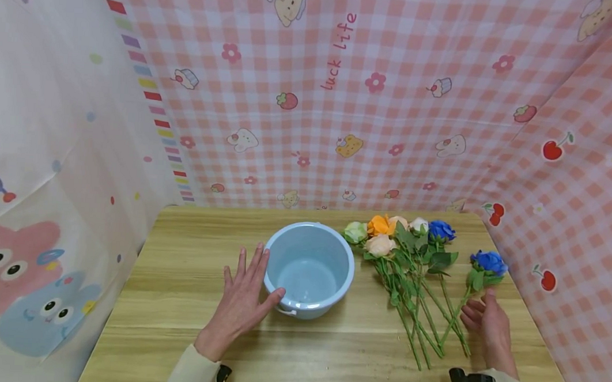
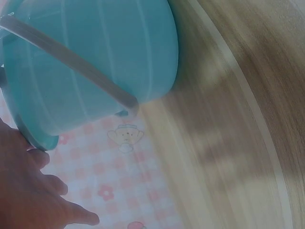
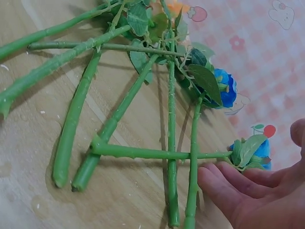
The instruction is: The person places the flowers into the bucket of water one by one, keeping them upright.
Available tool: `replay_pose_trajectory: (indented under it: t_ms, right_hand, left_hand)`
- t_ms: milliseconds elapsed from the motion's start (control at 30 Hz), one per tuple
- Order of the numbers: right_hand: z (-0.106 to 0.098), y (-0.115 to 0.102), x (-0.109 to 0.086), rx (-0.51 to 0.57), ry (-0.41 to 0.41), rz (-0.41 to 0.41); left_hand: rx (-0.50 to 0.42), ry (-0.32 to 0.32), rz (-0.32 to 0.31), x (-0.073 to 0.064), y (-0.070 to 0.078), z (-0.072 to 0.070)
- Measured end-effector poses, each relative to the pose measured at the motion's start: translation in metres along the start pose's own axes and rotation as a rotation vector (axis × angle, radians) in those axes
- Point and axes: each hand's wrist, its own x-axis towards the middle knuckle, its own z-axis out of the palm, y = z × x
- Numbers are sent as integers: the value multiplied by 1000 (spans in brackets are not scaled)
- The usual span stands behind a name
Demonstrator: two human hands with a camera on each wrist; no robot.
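Observation:
A light blue plastic bucket (image 1: 311,243) with a handle stands upright on the table. My left hand (image 1: 243,300) is at its left rim with fingers spread and straight; in the left wrist view the fingers (image 2: 38,186) lie by the rim. At the right, a blue rose (image 1: 489,262) lies a little apart, its stem crossing other stems. Beside that stem is my right hand (image 1: 491,325), fingers loosely bent and thumb apart. The right wrist view shows its fingertips (image 3: 209,174) close to the stem, below the flower; whether they touch is unclear.
Between bucket and right hand lies a bunch of flowers: a green one (image 1: 356,232), an orange one (image 1: 381,224), a peach one (image 1: 380,245), a white one (image 1: 419,224) and another blue rose (image 1: 441,230). Patterned cloth (image 1: 309,128) hangs behind the wooden table (image 1: 175,299) and at both sides.

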Motion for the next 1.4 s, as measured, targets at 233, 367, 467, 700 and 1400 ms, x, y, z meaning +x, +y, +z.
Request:
replay_pose_trajectory:
  t_ms: [233, 367, 467, 700, 1400]
  right_hand:
    - [1, 4, 5, -1, -35, 26]
    - [1, 6, 10, 17, -61, 54]
    - [1, 7, 12, 28, -75, 75]
    - [0, 7, 17, 56, -64, 110]
    - [-3, -24, 7, 297, 99, -9]
  left_hand:
    - [-11, 0, -2, 0, -1, -1]
    - [-6, -6, -9, -1, -1, -1]
    - [0, -8, -10, -2, -1, -1]
    - [-10, 1, -6, -3, -2, 0]
    - [-47, 7, -20, -2, 0, 3]
